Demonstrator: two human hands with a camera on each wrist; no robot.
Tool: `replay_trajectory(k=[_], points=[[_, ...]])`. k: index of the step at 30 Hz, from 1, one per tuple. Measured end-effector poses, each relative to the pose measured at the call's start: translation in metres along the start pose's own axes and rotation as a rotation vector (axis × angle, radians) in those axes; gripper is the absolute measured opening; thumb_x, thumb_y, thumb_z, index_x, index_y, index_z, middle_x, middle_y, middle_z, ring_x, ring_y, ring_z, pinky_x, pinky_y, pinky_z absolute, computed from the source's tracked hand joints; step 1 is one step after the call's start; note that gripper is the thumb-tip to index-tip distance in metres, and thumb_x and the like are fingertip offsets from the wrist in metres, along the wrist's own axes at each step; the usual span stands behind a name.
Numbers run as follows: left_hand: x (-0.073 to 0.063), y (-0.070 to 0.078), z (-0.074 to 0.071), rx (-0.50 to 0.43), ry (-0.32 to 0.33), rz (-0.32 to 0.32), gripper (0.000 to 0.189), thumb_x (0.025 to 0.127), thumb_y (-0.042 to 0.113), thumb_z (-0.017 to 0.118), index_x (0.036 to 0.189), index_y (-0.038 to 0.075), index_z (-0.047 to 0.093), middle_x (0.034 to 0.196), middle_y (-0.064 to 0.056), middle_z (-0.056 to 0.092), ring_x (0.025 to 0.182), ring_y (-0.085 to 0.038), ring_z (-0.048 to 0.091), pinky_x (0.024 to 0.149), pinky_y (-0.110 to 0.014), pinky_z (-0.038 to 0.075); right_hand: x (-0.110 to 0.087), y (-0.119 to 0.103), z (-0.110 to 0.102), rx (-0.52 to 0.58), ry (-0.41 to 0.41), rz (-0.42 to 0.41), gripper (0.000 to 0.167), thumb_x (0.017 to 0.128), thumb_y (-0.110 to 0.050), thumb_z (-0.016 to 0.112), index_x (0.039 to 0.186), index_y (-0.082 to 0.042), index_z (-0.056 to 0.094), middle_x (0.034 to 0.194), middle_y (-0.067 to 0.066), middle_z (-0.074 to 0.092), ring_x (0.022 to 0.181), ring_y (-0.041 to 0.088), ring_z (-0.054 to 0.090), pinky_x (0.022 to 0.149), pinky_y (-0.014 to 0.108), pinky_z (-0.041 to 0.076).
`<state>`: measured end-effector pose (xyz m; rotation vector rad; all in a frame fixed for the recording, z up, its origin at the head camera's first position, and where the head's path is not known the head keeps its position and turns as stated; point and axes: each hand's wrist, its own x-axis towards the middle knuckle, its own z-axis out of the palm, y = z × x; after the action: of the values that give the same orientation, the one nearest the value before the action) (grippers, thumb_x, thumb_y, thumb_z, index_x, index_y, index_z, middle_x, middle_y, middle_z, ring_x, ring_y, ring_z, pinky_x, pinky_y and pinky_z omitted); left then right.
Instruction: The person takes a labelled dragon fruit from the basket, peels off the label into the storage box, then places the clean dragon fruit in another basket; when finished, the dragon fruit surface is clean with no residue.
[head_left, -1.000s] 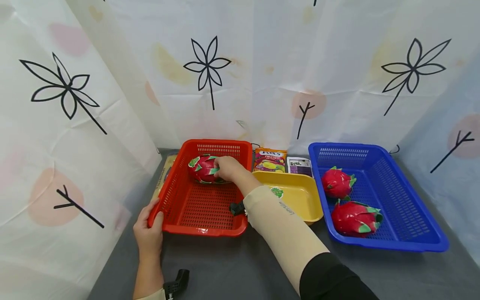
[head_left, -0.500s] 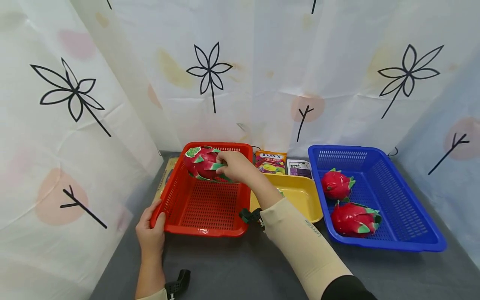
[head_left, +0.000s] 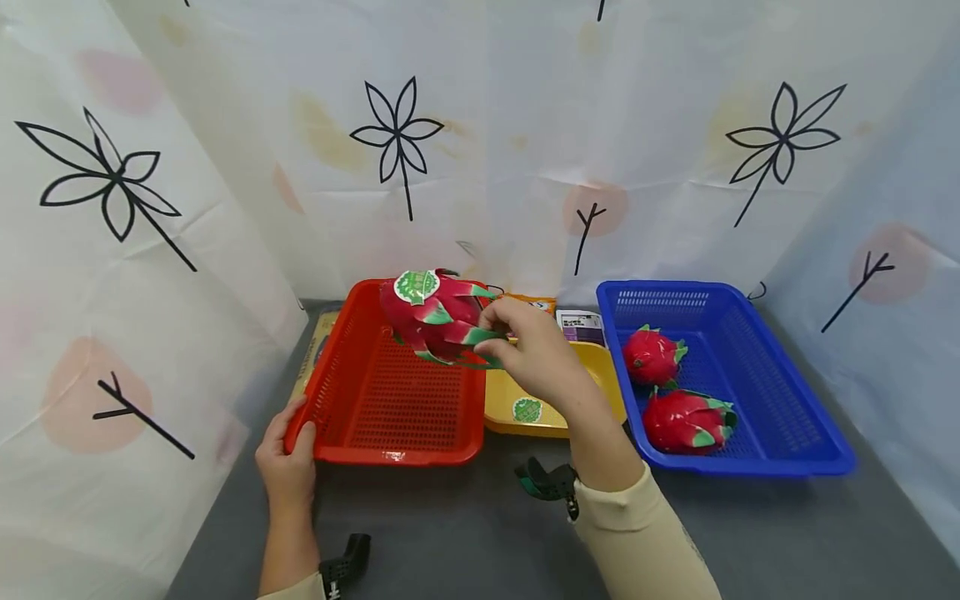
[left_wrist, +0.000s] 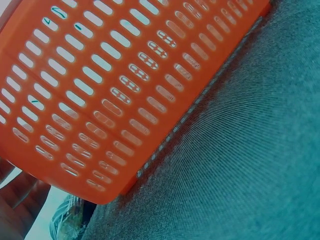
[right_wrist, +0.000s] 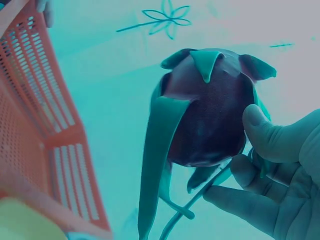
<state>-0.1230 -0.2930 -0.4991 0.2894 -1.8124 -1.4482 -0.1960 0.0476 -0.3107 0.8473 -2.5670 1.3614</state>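
A pink-red dragon fruit [head_left: 438,321] with green-tipped scales and a round green sticker hangs above the red basket [head_left: 397,457]. My right hand [head_left: 536,354] pinches it by the leafy scales at one end. In the right wrist view the thumb and fingers of that hand [right_wrist: 280,175] hold the scales beside the dragon fruit [right_wrist: 210,115]. With my left hand [head_left: 288,454] I grip the near left corner of the red basket, thumb over its rim. The left wrist view shows the slotted side wall of the basket [left_wrist: 115,85] and part of the left hand [left_wrist: 20,202].
Right of the red basket stands a yellow tray [head_left: 555,429] with a green sticker. A blue basket [head_left: 780,462] farther right contains two dragon fruits, one farther back [head_left: 651,356] and one nearer [head_left: 686,422]. Packets [head_left: 581,325] lie behind the tray. A patterned curtain [head_left: 517,167] encloses the grey table.
My right hand has lifted the dragon fruit out of the red basket and moved it up and to the right. The left hand has stayed on the basket corner.
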Motion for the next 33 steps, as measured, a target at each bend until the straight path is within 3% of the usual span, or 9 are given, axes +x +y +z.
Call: replay_trajectory(k=[1, 8, 16, 23, 27, 33], points=[[0.000, -0.001, 0.000, 0.002, 0.001, -0.003, 0.035, 0.094, -0.002, 0.059, 0.127, -0.002, 0.071, 0.117, -0.008, 0.070, 0.092, -0.006, 0.064, 0.076, -0.011, 0.051, -0.008, 0.001, -0.005, 0.007, 0.015, 0.000, 0.016, 0.091, -0.010, 0.077, 0.095, -0.015, 0.062, 0.093, -0.002, 0.061, 0.094, 0.017, 0.059, 0.084, 0.039, 0.054], [0.000, 0.034, 0.003, -0.007, 0.002, 0.004, 0.034, 0.093, -0.005, 0.057, 0.125, -0.011, 0.068, 0.114, -0.010, 0.070, 0.092, -0.007, 0.063, 0.077, -0.011, 0.050, -0.060, 0.007, -0.030, 0.035, 0.095, 0.046, 0.020, 0.088, 0.000, 0.078, 0.095, -0.013, 0.064, 0.095, 0.000, 0.061, 0.095, 0.019, 0.060, 0.077, 0.034, 0.061], [0.002, 0.006, 0.003, -0.015, 0.021, -0.019, 0.035, 0.094, -0.001, 0.059, 0.126, -0.002, 0.071, 0.115, 0.003, 0.070, 0.095, -0.007, 0.063, 0.077, -0.012, 0.050, -0.121, 0.024, -0.042, 0.019, 0.097, 0.003, 0.029, 0.082, 0.006, 0.079, 0.091, -0.015, 0.062, 0.093, -0.005, 0.060, 0.088, 0.016, 0.060, 0.068, 0.027, 0.060], [-0.001, 0.002, 0.004, -0.022, -0.002, -0.035, 0.034, 0.094, 0.000, 0.060, 0.127, -0.001, 0.071, 0.119, -0.003, 0.071, 0.097, -0.008, 0.064, 0.078, -0.013, 0.051, -0.174, 0.039, -0.041, 0.042, 0.076, 0.012, 0.036, 0.080, 0.005, 0.081, 0.091, -0.022, 0.059, 0.089, -0.008, 0.058, 0.074, 0.010, 0.055, 0.054, 0.025, 0.052], [-0.001, 0.001, 0.005, -0.022, 0.004, -0.034, 0.035, 0.094, -0.001, 0.060, 0.127, -0.002, 0.071, 0.119, -0.003, 0.070, 0.096, -0.008, 0.064, 0.078, -0.012, 0.051, -0.193, 0.049, -0.037, 0.043, 0.050, 0.022, 0.036, 0.079, 0.002, 0.081, 0.092, -0.024, 0.059, 0.089, -0.009, 0.058, 0.069, 0.009, 0.052, 0.051, 0.023, 0.047], [-0.001, 0.000, 0.004, -0.017, 0.017, -0.017, 0.035, 0.094, -0.001, 0.060, 0.127, -0.001, 0.071, 0.119, -0.003, 0.070, 0.097, -0.008, 0.064, 0.080, -0.012, 0.051, -0.203, 0.067, -0.028, 0.037, -0.006, 0.076, 0.033, 0.080, -0.003, 0.082, 0.090, -0.026, 0.061, 0.088, -0.011, 0.058, 0.068, 0.007, 0.052, 0.053, 0.022, 0.047]])
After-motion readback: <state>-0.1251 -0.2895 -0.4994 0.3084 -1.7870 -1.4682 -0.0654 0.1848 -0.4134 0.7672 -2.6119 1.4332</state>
